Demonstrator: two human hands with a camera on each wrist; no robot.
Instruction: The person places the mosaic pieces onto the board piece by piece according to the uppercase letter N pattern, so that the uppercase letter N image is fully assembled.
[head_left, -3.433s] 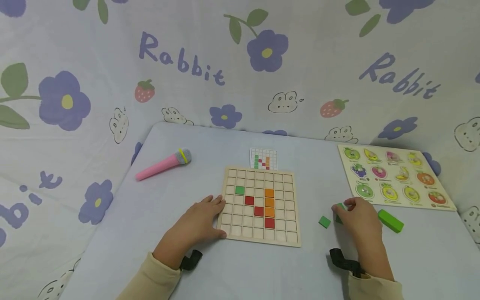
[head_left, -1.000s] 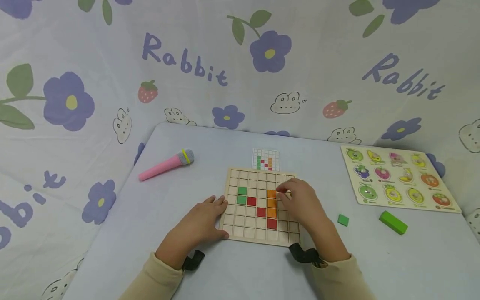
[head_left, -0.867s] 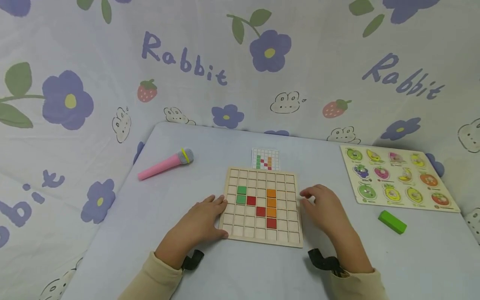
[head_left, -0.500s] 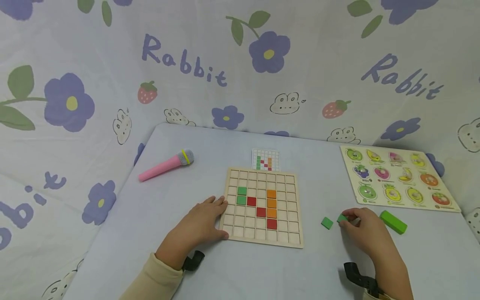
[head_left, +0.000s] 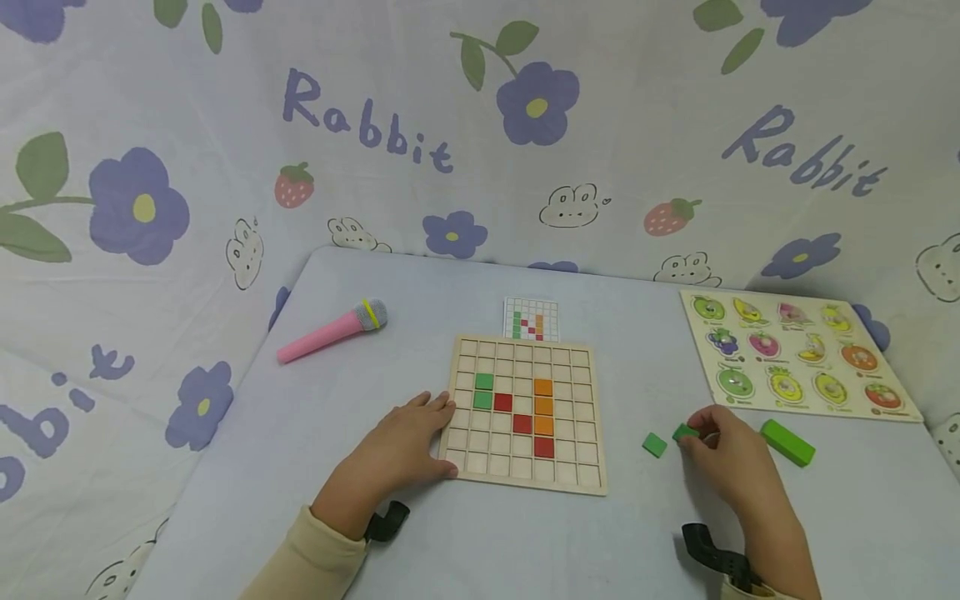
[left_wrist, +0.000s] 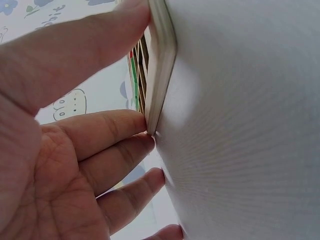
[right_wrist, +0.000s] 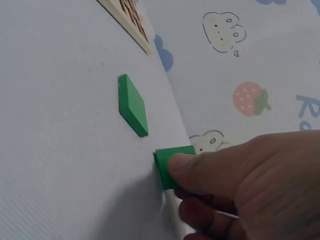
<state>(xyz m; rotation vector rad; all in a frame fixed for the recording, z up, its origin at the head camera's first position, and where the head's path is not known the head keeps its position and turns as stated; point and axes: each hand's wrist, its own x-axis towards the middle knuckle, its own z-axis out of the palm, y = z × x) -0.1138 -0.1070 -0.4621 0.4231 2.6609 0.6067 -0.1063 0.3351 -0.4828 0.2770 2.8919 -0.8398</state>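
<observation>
A square wooden grid board (head_left: 592, 467) lies mid-table, holding green tiles (head_left: 483, 391), red tiles (head_left: 522, 424) and orange tiles (head_left: 543, 407). My left hand (head_left: 396, 443) rests at the board's left edge, fingers extended; its thumb and fingertips touch the rim (left_wrist: 159, 65) in the left wrist view. My right hand (head_left: 726, 458) pinches a green square tile (right_wrist: 164, 159) between thumb and finger, the tile tilted near the tabletop. Beside it, another green tile (head_left: 654, 445) lies loose on the table. Behind the board lies a small pattern card (head_left: 531, 310) with a coloured grid.
A light-green rectangular block (head_left: 787, 442) lies right of my right hand. At the back right is a fruit puzzle board (head_left: 757, 404). A pink toy microphone (head_left: 322, 336) lies at left. Patterned cloth (head_left: 630, 125) hangs behind the table.
Since the first frame, a second green tile has appeared on the board below the first. My right hand went to the board, then back right to the loose green tiles. My left hand stayed.
</observation>
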